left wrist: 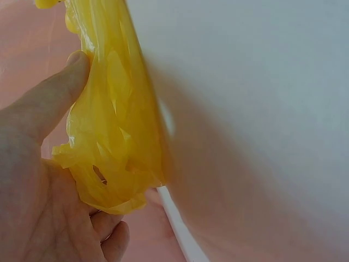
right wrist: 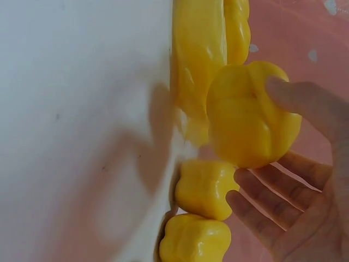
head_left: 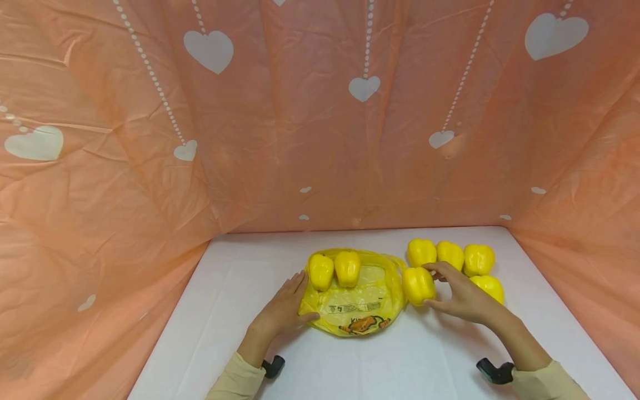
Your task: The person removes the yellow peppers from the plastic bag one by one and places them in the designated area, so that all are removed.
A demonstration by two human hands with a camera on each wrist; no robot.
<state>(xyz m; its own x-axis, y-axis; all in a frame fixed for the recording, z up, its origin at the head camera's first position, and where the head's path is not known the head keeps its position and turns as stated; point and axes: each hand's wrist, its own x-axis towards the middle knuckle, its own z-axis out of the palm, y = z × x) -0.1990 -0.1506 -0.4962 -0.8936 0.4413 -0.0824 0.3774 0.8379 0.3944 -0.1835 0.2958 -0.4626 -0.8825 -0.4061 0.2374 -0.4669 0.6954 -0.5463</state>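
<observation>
My right hand (head_left: 462, 294) holds a yellow bell pepper (head_left: 417, 288) between thumb and fingers. In the right wrist view this pepper (right wrist: 248, 117) is lifted off the table, its shadow apart from it. It hangs at the right side of a yellow plastic bag (head_left: 357, 294) that lies flat with printing on it. Two yellow bell peppers, a left one (head_left: 321, 273) and a right one (head_left: 347, 270), sit at the bag's far left part. My left hand (head_left: 282, 305) touches the bag's left edge with fingers extended; its thumb (left wrist: 62, 90) lies against the crumpled plastic.
Several more yellow bell peppers (head_left: 479, 259) stand in a group at the back right of the white table (head_left: 240, 266). An orange curtain (head_left: 320, 144) with white hearts surrounds the table at the back and sides. Black wrist mounts (head_left: 495, 371) sit at both wrists.
</observation>
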